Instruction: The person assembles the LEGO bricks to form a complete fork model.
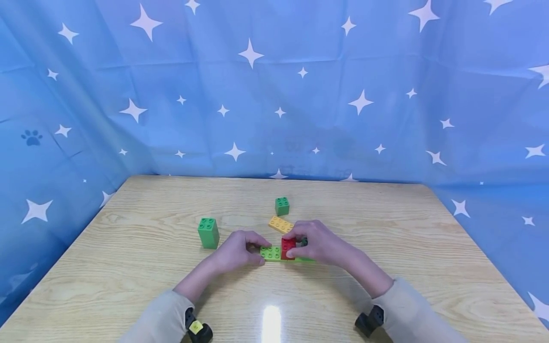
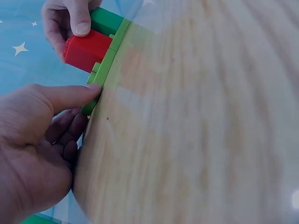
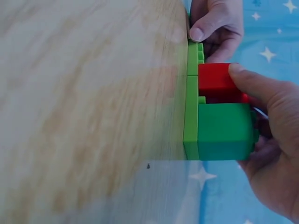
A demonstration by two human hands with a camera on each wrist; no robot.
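Two flat light green bricks (image 1: 270, 253) lie end to end on the table, with a seam between them in the right wrist view. My left hand (image 1: 238, 250) pinches their left end between thumb and fingers. A red brick (image 1: 288, 248) stands over the seam, its base right at the studs. Thumb and fingers of my right hand (image 1: 319, 244) grip the red brick from the near and far sides. A taller green brick (image 3: 225, 131) sits on the right flat brick, a narrow gap from the red one; in the head view my right hand mostly hides it.
Left of my left hand stands a tall green block (image 1: 208, 233). A flat yellow brick (image 1: 280, 224) lies just beyond the red one, and a small green brick (image 1: 282, 206) is farther back. Behind the wooden table (image 1: 386, 219) hangs a blue star-patterned cloth (image 1: 274, 85).
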